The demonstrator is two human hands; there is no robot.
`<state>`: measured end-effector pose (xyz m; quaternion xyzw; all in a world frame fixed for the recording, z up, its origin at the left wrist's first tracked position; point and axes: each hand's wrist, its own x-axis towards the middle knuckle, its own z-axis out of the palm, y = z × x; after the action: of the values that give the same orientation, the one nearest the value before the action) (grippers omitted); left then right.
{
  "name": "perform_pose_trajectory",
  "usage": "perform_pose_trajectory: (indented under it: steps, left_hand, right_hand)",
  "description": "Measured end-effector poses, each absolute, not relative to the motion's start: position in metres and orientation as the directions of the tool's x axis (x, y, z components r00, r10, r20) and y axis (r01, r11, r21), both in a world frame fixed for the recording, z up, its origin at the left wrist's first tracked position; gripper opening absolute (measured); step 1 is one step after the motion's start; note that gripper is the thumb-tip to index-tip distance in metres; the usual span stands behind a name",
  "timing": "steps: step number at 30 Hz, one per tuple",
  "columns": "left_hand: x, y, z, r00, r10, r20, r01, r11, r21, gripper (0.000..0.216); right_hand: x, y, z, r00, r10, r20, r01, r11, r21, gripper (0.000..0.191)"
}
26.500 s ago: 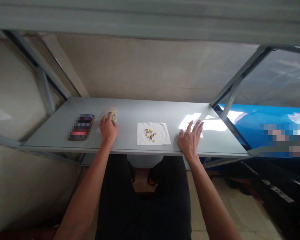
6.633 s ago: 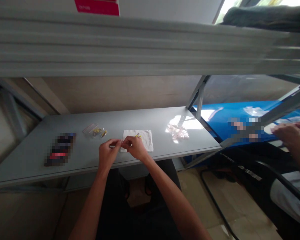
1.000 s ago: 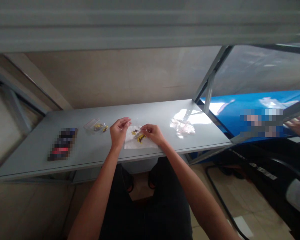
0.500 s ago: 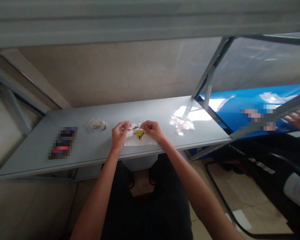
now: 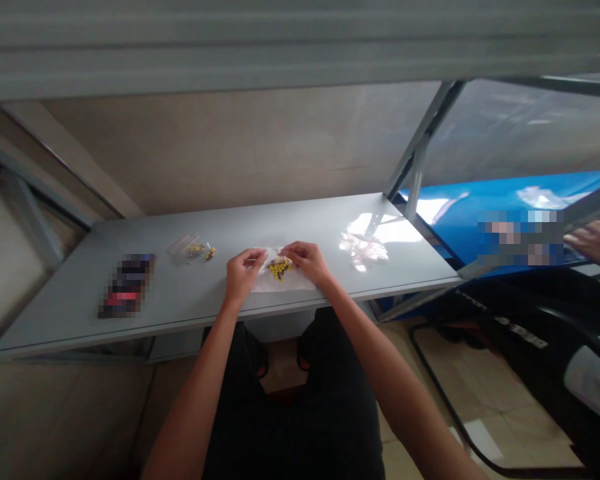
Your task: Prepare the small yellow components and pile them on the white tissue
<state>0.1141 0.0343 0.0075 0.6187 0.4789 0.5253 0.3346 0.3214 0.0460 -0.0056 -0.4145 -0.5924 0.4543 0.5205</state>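
Observation:
My left hand [image 5: 241, 272] is just left of a small heap of yellow and dark pieces [image 5: 280, 269], thumb and fingertips pinched together. Whatever lies in that pinch is too small to name. At the heap's upper right, my right hand [image 5: 305, 259] has its fingers closed and pointing left, and their tips hide what they may hold. Under the heap is a white sheet [image 5: 293, 285], near the table's front edge. Something pale shows between the two sets of fingertips, but I cannot tell what it is.
Small clear bags with yellow pieces [image 5: 196, 251] lie to the left, beyond a blurred-out dark object [image 5: 127, 287]. Shiny clear plastic bags [image 5: 364, 248] are piled on the right of the grey table [image 5: 180, 300]. Another person's hand [image 5: 597, 240] is by a blue table [image 5: 460, 220].
My left hand has shifted slightly right, and its fingertips are closer to the heap and to my right hand. My right hand stays nearly in place.

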Motion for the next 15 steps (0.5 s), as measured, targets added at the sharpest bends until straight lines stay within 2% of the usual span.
perform_pose_trajectory:
  steps: [6, 15]
  left_hand:
    - [0.119, 0.035, 0.016, -0.001, 0.929, 0.371, 0.254, -0.359, 0.898, 0.028]
    - [0.094, 0.027, 0.001, 0.031, 0.886, 0.462, 0.411, -0.433, 0.802, 0.02]
  right_hand:
    - [0.322, 0.04, 0.002, -0.065, 0.954, 0.293, 0.041, 0.296, -0.954, 0.031]
    - [0.321, 0.044, -0.002, 0.194, 0.934, 0.3, -0.035, 0.312, -0.949, 0.027]
